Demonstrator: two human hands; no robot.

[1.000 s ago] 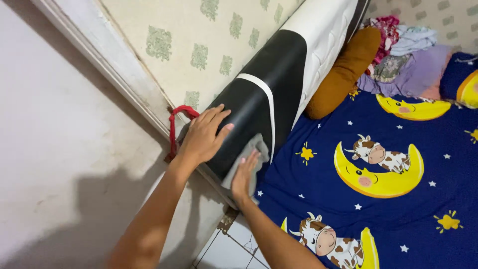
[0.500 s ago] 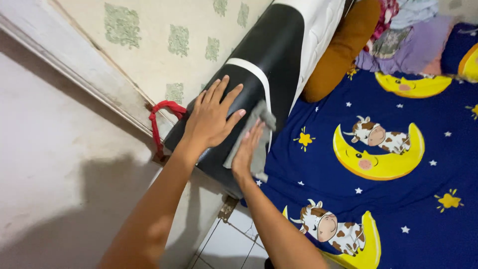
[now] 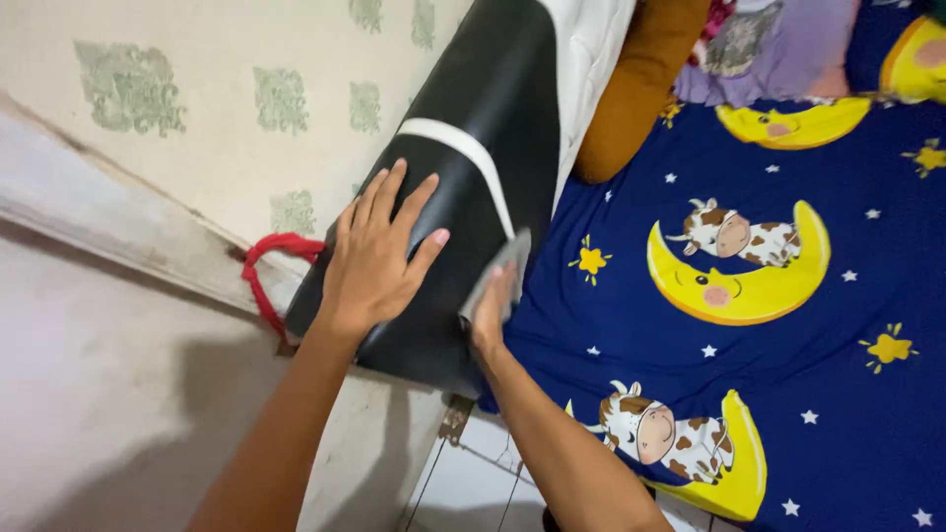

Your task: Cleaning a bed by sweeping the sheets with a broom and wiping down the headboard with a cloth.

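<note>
Cloth (image 3: 500, 268) under right hand (image 3: 490, 313), pressed against black headboard (image 3: 473, 187); left hand (image 3: 374, 258) flat.

Right hand (image 3: 490, 313) fingers hidden behind grey cloth (image 3: 501, 268); clothes pile (image 3: 778, 49) cut off at top edge.

Even, fairly bright indoor light with a warm tint, apparently coming from above and behind the camera. Soft dark shadow of the arms falls on the pale wall (image 3: 108, 394) at lower left. Faint sheen on the black headboard (image 3: 473, 148) near its lower edge, no hard glare. Colours on the blue bedsheet (image 3: 818, 384) saturated, prints sharp. Left hand (image 3: 374, 261) in focus; right hand (image 3: 490, 310) and grey cloth (image 3: 498, 276) slightly motion-blurred. Frame tilted, with mild wide-angle stretch at corners.
</note>
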